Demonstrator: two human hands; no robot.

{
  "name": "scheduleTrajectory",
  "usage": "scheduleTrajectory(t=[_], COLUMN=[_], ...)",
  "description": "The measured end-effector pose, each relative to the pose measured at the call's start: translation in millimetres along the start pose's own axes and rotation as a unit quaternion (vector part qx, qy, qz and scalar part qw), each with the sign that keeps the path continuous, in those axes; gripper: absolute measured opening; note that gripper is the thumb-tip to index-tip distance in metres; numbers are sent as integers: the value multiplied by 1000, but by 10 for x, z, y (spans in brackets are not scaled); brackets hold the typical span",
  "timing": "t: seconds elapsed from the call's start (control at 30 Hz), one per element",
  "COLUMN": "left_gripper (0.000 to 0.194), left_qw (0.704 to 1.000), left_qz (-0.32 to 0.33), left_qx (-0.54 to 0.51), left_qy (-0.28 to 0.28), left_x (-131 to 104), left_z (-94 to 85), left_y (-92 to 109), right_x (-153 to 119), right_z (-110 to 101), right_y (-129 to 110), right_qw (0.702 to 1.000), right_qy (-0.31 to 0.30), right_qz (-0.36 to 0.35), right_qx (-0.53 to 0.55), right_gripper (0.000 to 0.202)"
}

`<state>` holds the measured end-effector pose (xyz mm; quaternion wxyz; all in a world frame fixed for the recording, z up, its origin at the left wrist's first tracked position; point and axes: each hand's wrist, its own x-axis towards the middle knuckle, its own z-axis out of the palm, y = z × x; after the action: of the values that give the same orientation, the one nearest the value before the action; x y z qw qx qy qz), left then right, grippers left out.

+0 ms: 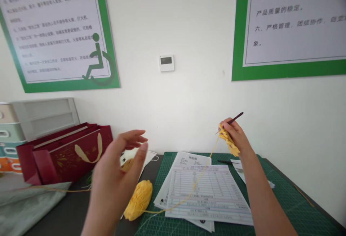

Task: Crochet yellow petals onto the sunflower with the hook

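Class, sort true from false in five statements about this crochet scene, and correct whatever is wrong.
1. The right hand holds a hook and yellow crochet work. True.
2. The left hand grips the yarn ball. False: the left hand is open and empty.
3. Printed sheets lie on the green mat. True.
4. The paper bag is blue. False: it is dark red.
5. The yarn ball is yellow. True.

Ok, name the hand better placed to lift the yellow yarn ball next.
Probably the left hand: open, apparently empty and nearer the yellow yarn ball. The right hand holds a dark-handled hook and yellow piece.
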<state>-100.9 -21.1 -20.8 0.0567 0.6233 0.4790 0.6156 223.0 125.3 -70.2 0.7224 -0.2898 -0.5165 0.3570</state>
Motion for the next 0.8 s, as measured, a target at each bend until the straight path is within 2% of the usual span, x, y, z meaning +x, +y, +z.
scheduleTrajectory(t=[0.03, 0.07, 0.1, 0.13, 0.2, 0.27, 0.4, 0.5, 0.6, 0.67, 0.7, 0.73, 0.77, 0.8], left_gripper=[48, 64, 80, 89, 86, 66, 62, 52, 49, 50, 55, 57, 58, 58], left_qw=[996, 982, 956, 929, 870, 827, 818, 805, 794, 799, 782, 749, 715, 694], left_qz=[-19, -49, -78, -103, -142, -188, -171, -174, -196, -281, -374, -455, -509, -542], left_qx=[46, 60, 68, 83, 102, 91, 230, 227, 174, 12, -81, -162, -219, -252], left_qy=[-68, -170, -274, -346, -461, -522, -498, -519, -549, -532, -492, -454, -426, -401], left_x=[-6, -49, -122, -213, -408, -559, -650, -653, -744, -842, -887, -921, -942, -949], left_z=[74, 154, 225, 278, 313, 264, 68, -47, -75, -54, -39, -28, -22, -25], left_y=[-150, -308, -462, -604, -825, -966, -1129, -1212, -1233, -1202, -1174, -1139, -1096, -1048], right_x=[-1, -1, 2, 8, 28, 53, 95, 135, 186, 214, 224, 229, 232, 231], right_z=[-14, -32, -56, -85, -156, -235, -348, -384, -418, -447, -460, -472, -480, -485], right_y=[-3, -5, -7, -10, -19, -36, -67, -54, -11, 15, 23, 28, 30, 28], right_qw=[1000, 1000, 999, 999, 995, 991, 984, 976, 963, 957, 954, 953, 952, 953], right_qy=[8, 19, 34, 52, 93, 126, 168, 204, 245, 264, 270, 273, 274, 274], right_qz=[-1, -4, -8, -14, -26, -33, -47, -73, -104, -118, -123, -125, -127, -128], right_qx=[0, 0, 1, 4, 13, 22, 32, 37, 35, 34, 35, 36, 37, 38], right_gripper=[35, 33, 32, 32, 33, 33, 30, 29, 31, 32, 31, 31, 30, 29])
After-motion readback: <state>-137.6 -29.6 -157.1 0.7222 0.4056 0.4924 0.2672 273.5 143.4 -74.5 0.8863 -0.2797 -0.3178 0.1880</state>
